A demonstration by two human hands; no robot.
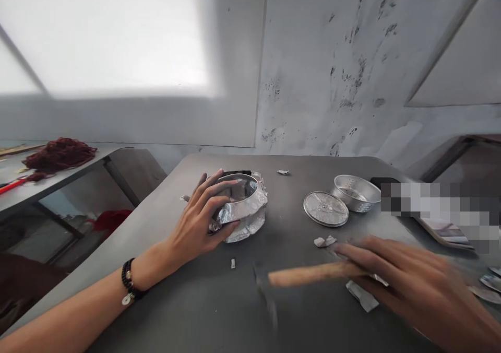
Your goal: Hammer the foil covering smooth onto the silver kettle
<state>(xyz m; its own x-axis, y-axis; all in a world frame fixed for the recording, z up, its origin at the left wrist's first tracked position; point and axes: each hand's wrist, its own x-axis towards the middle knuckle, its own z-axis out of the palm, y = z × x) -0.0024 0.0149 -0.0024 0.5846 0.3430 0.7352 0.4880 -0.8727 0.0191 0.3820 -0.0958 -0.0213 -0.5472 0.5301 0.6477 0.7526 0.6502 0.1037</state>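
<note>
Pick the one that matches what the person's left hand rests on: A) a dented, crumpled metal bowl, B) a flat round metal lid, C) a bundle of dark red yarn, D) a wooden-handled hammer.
A: the left hand grips the rim of the crumpled metal bowl, while the lid lies apart to its right and the wooden handle is under the right hand.

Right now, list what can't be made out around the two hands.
- Hammer, head view: its head is smeared by motion blur.
- Right hand: blurred, so its grip is unclear.
- Crumpled metal bowl: near side hidden by the left hand.
- Table's right end: pixelated patch.
</note>
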